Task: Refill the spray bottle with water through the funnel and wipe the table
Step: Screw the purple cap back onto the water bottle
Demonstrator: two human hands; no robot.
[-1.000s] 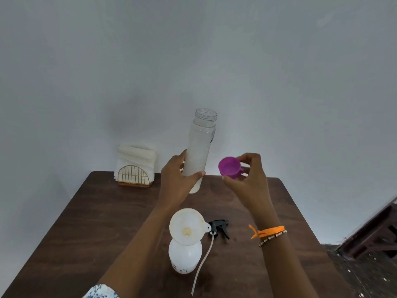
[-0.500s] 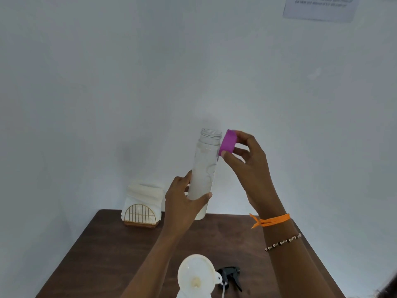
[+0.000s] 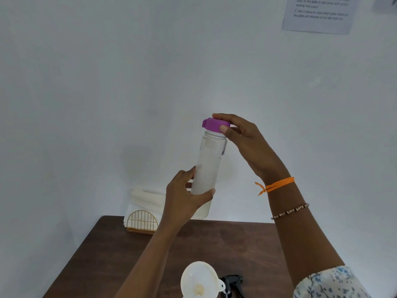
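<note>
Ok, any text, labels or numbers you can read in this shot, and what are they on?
Paper sheet on the wall: printed lines, too blurred to read.
Water bottle: a dark mark at its side, not legible.
Purple cap, funnel, napkin holder: no text visible.

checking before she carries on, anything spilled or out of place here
No spill is visible on the table. The spray head lies loose beside the funnel, expected mid-refill. The purple cap sits on the water bottle.
</note>
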